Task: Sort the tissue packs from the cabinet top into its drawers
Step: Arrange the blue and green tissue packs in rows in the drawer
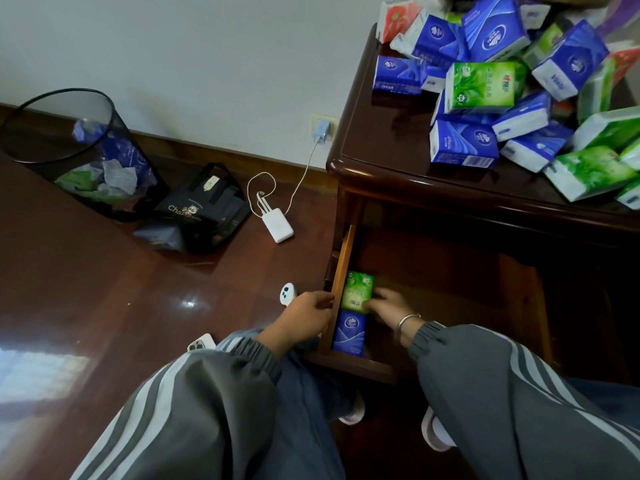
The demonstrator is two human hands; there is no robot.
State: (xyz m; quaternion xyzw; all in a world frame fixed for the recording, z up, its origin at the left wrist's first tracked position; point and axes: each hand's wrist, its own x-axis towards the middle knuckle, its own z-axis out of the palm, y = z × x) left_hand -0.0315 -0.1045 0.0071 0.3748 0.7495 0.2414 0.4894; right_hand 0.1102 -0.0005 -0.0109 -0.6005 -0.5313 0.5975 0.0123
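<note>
We begin with the dark wooden cabinet (381,140), whose top carries a loose heap of tissue packs (485,81), blue, green and a few red, so most of the sorting is, in our judgement, not yet done. Below the top, the drawer (341,258) stands pulled far out toward the person, which leaves its inside easy to reach from above. Only 2 packs lie in it, both along the left wall: a green pack (357,292) further in and a blue pack (349,332) nearer the front, touching end to end. We think they sit tight against the wall to start a neat row and to keep the wide rest of the floor for the packs to come. The right hand (388,306), with a metal bracelet (407,322) on the wrist, is inside the drawer, its fingers curled on the near right corner of the green pack, holding it. The left hand (304,313) is outside, at the same wall, fingers bent against its upper edge; we cannot tell if they clasp the wood or only lean on it
</note>
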